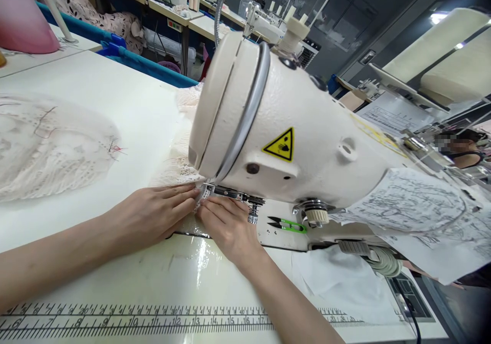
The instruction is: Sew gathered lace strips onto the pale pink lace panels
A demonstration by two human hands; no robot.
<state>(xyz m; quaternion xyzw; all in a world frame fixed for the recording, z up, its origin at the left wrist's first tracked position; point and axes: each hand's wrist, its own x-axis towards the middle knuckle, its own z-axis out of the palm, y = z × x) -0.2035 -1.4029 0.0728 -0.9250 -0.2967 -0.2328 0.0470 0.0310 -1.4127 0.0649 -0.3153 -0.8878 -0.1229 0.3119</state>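
Note:
My left hand [153, 213] lies flat at the left of the sewing machine's needle area, fingers stretched out, fingertips on the lace fabric. My right hand [229, 225] is just right of it, fingers bent and close together on the edge of the white lace [202, 195]; its thumb is hidden. Between the fingertips of both hands, the lace runs beside the presser foot area under the head of the sewing machine [230, 109]. More pale lace fabric [177, 157] spreads behind my left hand. Green-handled thread snips [287, 225] rest on the machine bed right of my right hand.
A lace piece with red thread ends [57, 147] lies on the left of the table [141, 91]. A measuring tape strip [153, 321] runs along the front edge. White cloth [341, 277] lies at right. Other machines [264, 19] and a person [466, 150] are farther back.

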